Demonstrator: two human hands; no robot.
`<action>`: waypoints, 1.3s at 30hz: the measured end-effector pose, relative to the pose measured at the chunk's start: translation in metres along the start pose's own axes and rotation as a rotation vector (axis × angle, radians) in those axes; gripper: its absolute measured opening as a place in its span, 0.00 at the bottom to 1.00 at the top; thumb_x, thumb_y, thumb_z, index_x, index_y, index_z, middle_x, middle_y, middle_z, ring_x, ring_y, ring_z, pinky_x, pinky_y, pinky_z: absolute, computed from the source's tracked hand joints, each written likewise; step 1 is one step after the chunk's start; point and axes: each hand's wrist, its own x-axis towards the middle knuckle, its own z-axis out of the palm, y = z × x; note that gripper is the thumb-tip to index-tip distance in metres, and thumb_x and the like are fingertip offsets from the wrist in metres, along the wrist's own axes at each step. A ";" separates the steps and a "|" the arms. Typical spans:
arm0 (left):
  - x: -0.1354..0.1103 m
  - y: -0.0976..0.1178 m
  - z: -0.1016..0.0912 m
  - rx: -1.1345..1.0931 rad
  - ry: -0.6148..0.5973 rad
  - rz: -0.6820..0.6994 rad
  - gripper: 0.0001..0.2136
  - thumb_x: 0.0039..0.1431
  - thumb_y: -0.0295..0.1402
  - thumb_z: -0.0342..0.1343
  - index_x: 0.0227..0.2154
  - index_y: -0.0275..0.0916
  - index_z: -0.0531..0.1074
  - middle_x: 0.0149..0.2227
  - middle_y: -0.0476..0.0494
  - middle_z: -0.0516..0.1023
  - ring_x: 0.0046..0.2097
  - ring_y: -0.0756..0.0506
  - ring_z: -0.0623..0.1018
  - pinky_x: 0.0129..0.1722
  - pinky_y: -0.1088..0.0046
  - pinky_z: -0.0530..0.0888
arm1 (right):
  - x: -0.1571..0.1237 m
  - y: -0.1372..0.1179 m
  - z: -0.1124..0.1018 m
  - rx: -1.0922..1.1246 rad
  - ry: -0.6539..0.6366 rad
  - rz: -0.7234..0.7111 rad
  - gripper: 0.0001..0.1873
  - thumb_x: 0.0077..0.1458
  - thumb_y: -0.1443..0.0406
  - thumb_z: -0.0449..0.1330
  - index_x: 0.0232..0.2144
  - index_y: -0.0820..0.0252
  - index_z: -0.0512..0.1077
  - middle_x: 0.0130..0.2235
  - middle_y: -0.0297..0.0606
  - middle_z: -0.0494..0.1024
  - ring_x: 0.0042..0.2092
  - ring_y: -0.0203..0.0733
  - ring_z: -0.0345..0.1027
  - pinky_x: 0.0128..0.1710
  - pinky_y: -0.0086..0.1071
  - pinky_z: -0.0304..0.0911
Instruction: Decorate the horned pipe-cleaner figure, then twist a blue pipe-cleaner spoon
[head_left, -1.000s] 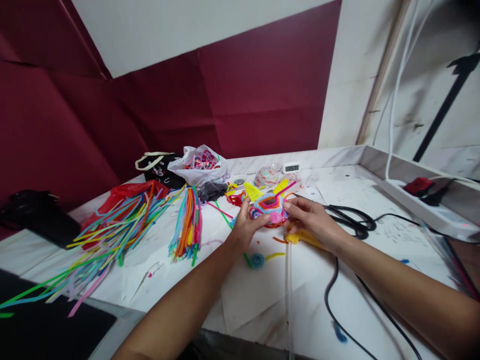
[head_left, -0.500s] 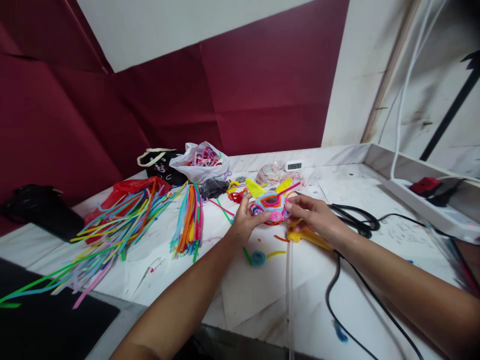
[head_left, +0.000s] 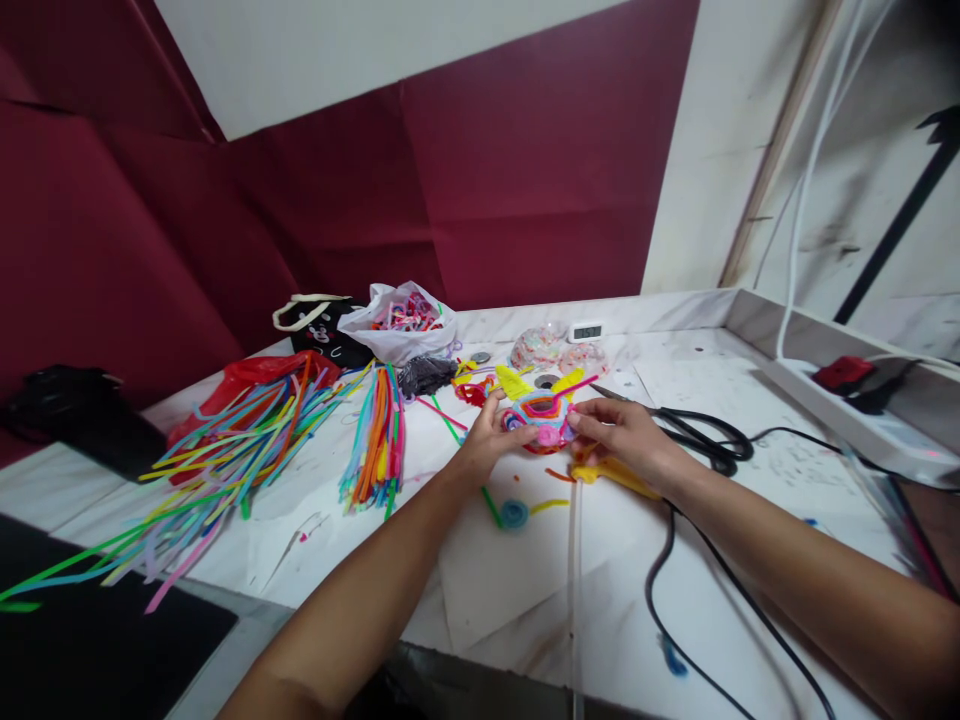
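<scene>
Between my hands is a colourful pipe-cleaner figure [head_left: 551, 432] with two yellow ear-like pieces on top and a hollow in its middle. My left hand [head_left: 491, 440] grips its left side, thumb in front. On the right side, my right hand [head_left: 611, 432] pinches it with thumb and fingers. A yellow glue gun [head_left: 619, 475] lies under my right hand, a clear glue stick running from it toward the table's front edge. Below the figure are a blue pipe-cleaner coil [head_left: 515, 514] and short yellow, green and orange pieces. Black-handled scissors [head_left: 697, 425] rest right of my right hand.
Pipe-cleaner bundles [head_left: 379, 440] lie at left, by a red plastic bag [head_left: 262, 375]. Behind stand a white bag [head_left: 401, 335] of pipe cleaners, a black bag [head_left: 322, 330] and a small digital clock [head_left: 586, 332]. A power strip [head_left: 862, 420] and black cable [head_left: 660, 590] are at right.
The figure tips slightly, so its top opening looks narrower, and a grey disc shows between the yellow pieces. Both hands keep their hold.
</scene>
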 end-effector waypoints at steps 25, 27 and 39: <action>0.004 -0.004 -0.006 0.109 -0.093 -0.057 0.36 0.36 0.30 0.74 0.50 0.43 0.62 0.49 0.40 0.76 0.50 0.39 0.78 0.51 0.59 0.73 | 0.009 -0.006 -0.014 -0.057 0.173 -0.013 0.16 0.50 0.68 0.64 0.43 0.62 0.67 0.26 0.34 0.75 0.27 0.37 0.72 0.18 0.24 0.64; 0.005 -0.006 -0.007 0.114 -0.108 -0.052 0.37 0.36 0.31 0.74 0.50 0.43 0.62 0.50 0.39 0.76 0.51 0.38 0.78 0.51 0.58 0.73 | 0.010 -0.007 -0.015 -0.083 0.181 -0.012 0.17 0.50 0.68 0.64 0.43 0.62 0.66 0.28 0.35 0.76 0.28 0.38 0.73 0.18 0.24 0.64; 0.012 -0.005 -0.011 0.105 0.000 0.041 0.36 0.35 0.31 0.74 0.48 0.42 0.62 0.50 0.39 0.76 0.52 0.38 0.76 0.53 0.58 0.71 | 0.002 -0.022 -0.048 -0.732 0.018 -0.168 0.08 0.51 0.59 0.60 0.32 0.57 0.73 0.26 0.33 0.76 0.25 0.36 0.67 0.24 0.28 0.61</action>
